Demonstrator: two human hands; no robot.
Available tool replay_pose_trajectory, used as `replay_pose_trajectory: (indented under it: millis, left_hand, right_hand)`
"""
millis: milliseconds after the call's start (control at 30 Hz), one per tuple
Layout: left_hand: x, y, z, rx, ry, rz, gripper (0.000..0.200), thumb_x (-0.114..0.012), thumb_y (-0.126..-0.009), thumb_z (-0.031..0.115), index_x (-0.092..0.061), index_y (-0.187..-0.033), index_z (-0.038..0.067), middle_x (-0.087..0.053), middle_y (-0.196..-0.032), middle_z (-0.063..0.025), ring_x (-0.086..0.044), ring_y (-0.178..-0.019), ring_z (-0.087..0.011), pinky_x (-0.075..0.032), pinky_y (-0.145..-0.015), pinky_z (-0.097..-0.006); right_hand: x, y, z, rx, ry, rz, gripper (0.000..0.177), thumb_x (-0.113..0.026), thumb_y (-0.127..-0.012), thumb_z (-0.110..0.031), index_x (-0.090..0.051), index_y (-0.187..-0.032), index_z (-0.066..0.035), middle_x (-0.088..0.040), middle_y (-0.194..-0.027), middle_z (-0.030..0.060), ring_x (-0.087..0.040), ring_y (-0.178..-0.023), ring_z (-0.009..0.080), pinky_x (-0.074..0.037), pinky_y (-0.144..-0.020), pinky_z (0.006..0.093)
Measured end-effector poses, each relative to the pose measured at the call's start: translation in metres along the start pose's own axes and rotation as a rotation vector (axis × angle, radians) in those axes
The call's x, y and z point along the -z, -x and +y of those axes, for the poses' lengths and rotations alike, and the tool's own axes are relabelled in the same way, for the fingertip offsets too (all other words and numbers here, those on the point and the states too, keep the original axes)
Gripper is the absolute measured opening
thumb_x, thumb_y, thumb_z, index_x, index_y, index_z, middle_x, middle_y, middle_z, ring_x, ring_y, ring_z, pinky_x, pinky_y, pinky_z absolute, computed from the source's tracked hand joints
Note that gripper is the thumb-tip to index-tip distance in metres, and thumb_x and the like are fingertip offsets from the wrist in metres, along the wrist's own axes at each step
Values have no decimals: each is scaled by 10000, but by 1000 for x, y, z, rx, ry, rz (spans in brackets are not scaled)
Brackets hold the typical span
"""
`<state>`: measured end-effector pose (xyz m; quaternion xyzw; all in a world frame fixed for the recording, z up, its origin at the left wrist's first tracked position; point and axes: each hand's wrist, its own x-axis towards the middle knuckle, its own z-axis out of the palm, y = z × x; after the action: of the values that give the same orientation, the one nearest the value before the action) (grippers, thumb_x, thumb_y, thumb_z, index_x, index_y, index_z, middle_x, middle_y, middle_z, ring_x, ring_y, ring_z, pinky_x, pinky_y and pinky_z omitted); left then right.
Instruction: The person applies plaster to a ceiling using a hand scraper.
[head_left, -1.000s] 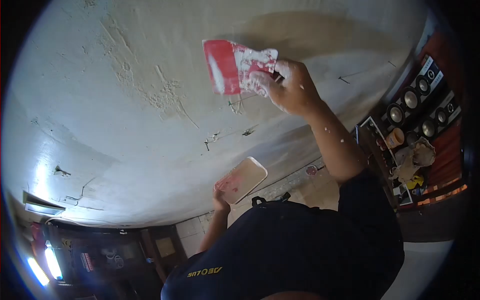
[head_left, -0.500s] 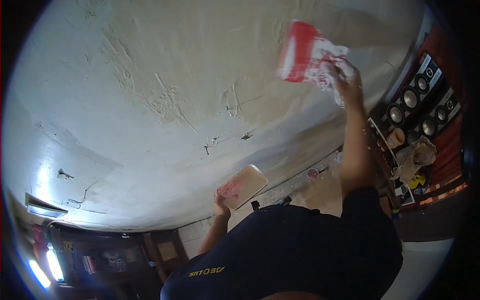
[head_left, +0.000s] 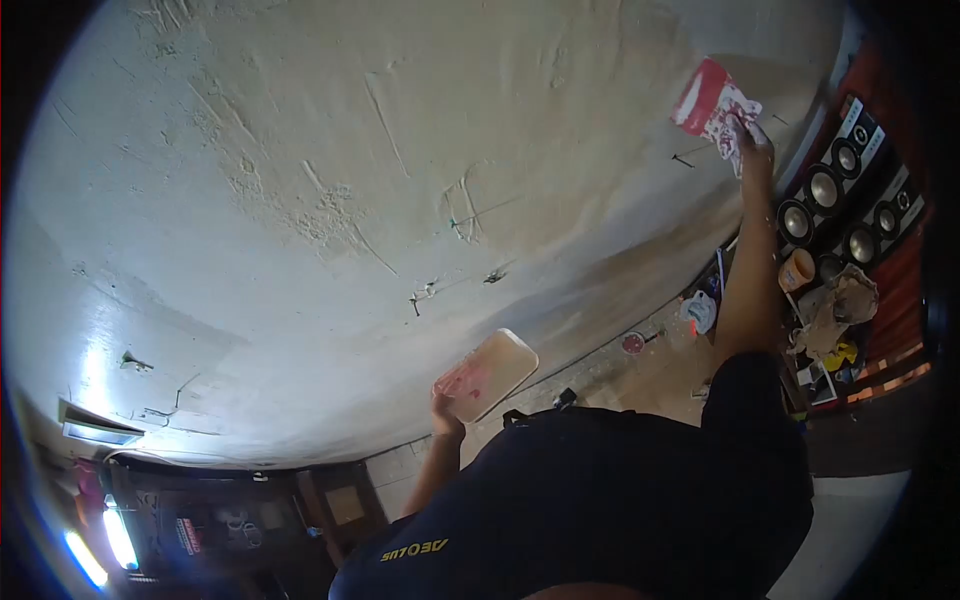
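Observation:
My right hand (head_left: 750, 138), smeared with white paste, is wrapped round a red plastic putty spreader (head_left: 712, 92). A white streak runs along the spreader's broad edge, which lies close over the wall (head_left: 560, 150) at upper right. Lower down, my left hand (head_left: 445, 410) grips one end of a shallow pale rectangular tray (head_left: 510, 362) with rounded corners and reddish smears at the held end. Rough ridges and patches of plaster mark the wall's upper left, and nails or hooks stick out near its middle.
Speakers (head_left: 823, 188) stand along the right side, with an orange tub (head_left: 796, 270) and a crumpled brown bag (head_left: 845, 305) beside them. On the floor are a small round reddish container (head_left: 633, 343) and a white plastic bag (head_left: 698, 312). Dark furniture (head_left: 235, 525) and bright lights fill the lower left.
My right hand has swept the spreader to the right across the wall, away from the middle. The tray in my left hand stays in nearly the same place.

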<state>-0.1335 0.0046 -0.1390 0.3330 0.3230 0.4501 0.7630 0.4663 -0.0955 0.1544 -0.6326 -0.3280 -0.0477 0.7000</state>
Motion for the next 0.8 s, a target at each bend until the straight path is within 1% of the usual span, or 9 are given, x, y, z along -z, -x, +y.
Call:
replay_pose_trajectory:
  millis: [100,200,267,300,500,633,667,700,800]
  left_hand:
    - [14,-4,-7,-1,-43,30,530,-484,-832,429,-495,-1189,37,-554,-1183,-127,-519,-1110,-266,-399,-963,-414]
    - [4,-2,-5,-43,-67,30,527,-482,-830,426,-499,-1184,35,-562,-1168,-120,-524,-1101,-260,-400,-957,-402]
    - [15,-6,-13,-28,-81,51,517,-489,-824,408,-501,-1179,32,-564,-1167,-115,-523,-1104,-256,-399,-957,-394]
    - [9,-7,-12,-30,-58,45,512,-490,-826,404,-500,-1180,34,-563,-1167,-114,-519,-1107,-256,-399,-957,-396]
    - [-15,8,-8,-16,-68,78,552,-506,-825,446,-478,-1205,46,-554,-1187,-120,-510,-1132,-271,-392,-981,-424]
    - [-18,14,-6,28,-39,3,547,-486,-834,440,-468,-1216,49,-542,-1209,-130,-505,-1144,-278,-389,-991,-431]
    - [-16,15,-4,46,-68,-27,552,-478,-837,447,-466,-1219,49,-540,-1212,-133,-507,-1142,-278,-391,-990,-430]
    - [-11,12,-6,46,-65,-23,552,-478,-837,447,-466,-1219,49,-540,-1212,-133,-507,-1142,-278,-391,-990,-430]
    - [3,4,-14,41,-112,4,586,-483,-831,475,-462,-1226,43,-540,-1207,-136,-518,-1128,-274,-408,-972,-422]
  right_hand:
    - [-40,52,-54,-65,-404,70,354,-582,-897,-161,-549,-1171,60,-604,-1096,84,-559,-978,139,-437,-856,258]
    - [-130,127,-129,121,-74,-327,274,-589,-885,-93,-533,-1120,37,-603,-1063,96,-583,-971,153,-465,-884,299]
    - [-229,195,-146,288,-756,-283,128,-642,-834,-119,-633,-874,3,-649,-817,89,-635,-801,180,-495,-724,292]
    - [-227,201,-199,453,-292,-552,109,-650,-799,-112,-638,-808,-4,-635,-704,135,-656,-724,263,-512,-661,333]
    - [-296,206,-218,572,-152,-441,127,-623,-768,-164,-671,-840,-71,-645,-764,162,-628,-687,331,-506,-639,397]
    - [-205,117,-155,356,153,-241,225,-659,-808,-181,-647,-898,25,-672,-798,113,-620,-709,143,-490,-654,290]
    - [-170,85,-111,718,301,-60,294,-666,-826,-215,-630,-978,34,-662,-887,115,-573,-780,91,-471,-712,257]
    - [-135,58,-89,276,165,-138,330,-657,-846,-214,-608,-1041,48,-646,-937,92,-554,-822,95,-460,-746,251]
    - [-47,20,-31,135,-170,-132,382,-653,-852,-157,-563,-1130,88,-637,-973,52,-562,-834,104,-453,-766,248]
